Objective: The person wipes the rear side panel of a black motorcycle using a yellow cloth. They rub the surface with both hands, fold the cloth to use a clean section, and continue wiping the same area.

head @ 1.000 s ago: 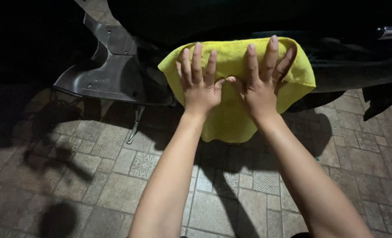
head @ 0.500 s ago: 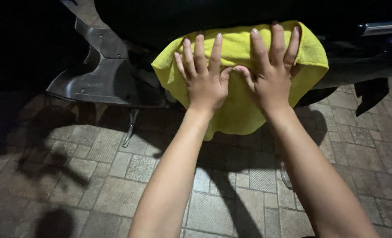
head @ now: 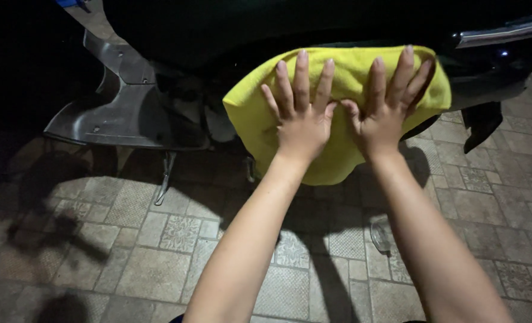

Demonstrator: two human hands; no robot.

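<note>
A yellow cloth (head: pixel 251 116) lies spread against the dark side of a scooter (head: pixel 176 36). My left hand (head: pixel 302 116) presses flat on the cloth's middle, fingers spread and pointing up. My right hand (head: pixel 385 104) presses flat beside it on the right, thumb tips nearly touching. Both palms cover the cloth's centre; its lower edge hangs free below my wrists.
The scooter's grey footboard panel (head: pixel 107 116) juts out at left, with its side stand (head: pixel 164 176) down on the patterned paving tiles (head: pixel 158 239). A chrome trim strip (head: pixel 505 30) runs at upper right. A small clear object (head: pixel 380 236) lies on the tiles between my arms.
Both hands with the cloth have slid slightly upward and to the right along the scooter's side, staying flat on it.
</note>
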